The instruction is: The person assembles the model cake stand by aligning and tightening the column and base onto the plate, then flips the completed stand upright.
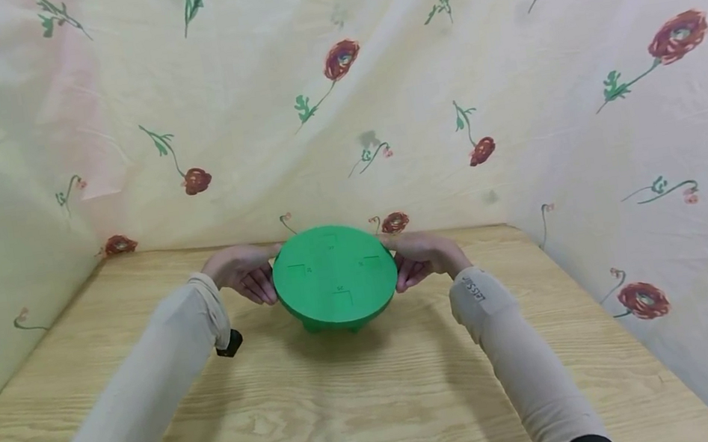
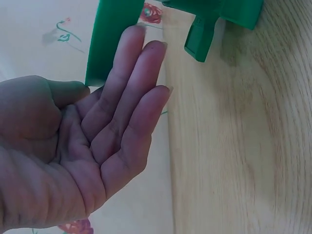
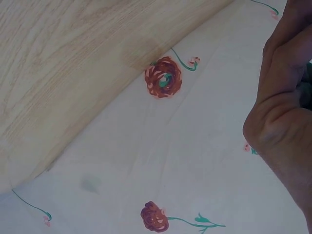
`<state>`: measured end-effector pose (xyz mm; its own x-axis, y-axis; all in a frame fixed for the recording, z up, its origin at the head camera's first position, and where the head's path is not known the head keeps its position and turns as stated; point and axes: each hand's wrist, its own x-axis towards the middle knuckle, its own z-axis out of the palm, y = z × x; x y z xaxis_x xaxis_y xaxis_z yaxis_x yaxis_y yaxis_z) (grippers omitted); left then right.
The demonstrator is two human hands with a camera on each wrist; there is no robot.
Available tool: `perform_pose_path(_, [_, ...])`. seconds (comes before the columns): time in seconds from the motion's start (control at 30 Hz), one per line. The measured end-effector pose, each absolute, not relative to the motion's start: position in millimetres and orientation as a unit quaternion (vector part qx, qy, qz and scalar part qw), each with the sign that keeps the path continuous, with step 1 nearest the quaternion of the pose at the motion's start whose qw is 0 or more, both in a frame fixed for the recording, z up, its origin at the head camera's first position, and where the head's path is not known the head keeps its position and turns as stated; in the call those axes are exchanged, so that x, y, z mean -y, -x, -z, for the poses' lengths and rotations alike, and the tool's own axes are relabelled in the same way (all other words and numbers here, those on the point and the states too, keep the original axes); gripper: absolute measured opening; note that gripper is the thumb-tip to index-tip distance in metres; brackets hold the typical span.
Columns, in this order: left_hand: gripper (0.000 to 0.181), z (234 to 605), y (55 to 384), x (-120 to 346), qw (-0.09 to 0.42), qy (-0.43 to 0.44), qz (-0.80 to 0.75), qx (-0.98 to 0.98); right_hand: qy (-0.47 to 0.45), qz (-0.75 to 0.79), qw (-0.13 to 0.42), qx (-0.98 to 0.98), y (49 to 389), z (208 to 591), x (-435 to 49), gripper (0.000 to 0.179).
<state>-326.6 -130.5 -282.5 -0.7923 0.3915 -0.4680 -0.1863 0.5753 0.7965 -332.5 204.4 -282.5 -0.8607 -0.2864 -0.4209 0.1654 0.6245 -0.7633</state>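
A green round-topped stand (image 1: pixel 335 276) is at the far middle of the table, its flat disc marked with thin corner lines and small characters. Short green legs show below the disc; whether they touch the table I cannot tell. My left hand (image 1: pixel 246 272) grips the disc's left rim. In the left wrist view, that hand's thumb meets the rim (image 2: pixel 105 48) and its fingers reach along the underside, near a green leg (image 2: pixel 201 39). On the opposite rim, my right hand (image 1: pixel 421 255) holds on with thumb above and fingers curled below. The right wrist view shows only part of this hand (image 3: pixel 287 97).
A pale wooden table (image 1: pixel 354 417) spreads below and in front of the stand. Floral cloth (image 1: pixel 239 78) hangs along the back and both sides, meeting the table's edges. A small black object (image 1: pixel 229 343) is attached at the left cuff.
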Motion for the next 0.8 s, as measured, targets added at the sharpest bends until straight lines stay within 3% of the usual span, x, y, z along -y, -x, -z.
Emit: perform_pose_path(0.8, [0.064,298.2,332.9,130.9,0.299,-0.060,-0.464,-0.832,0.023,0.455,0.230,-0.860,333.7,296.1,-202.6,0.056])
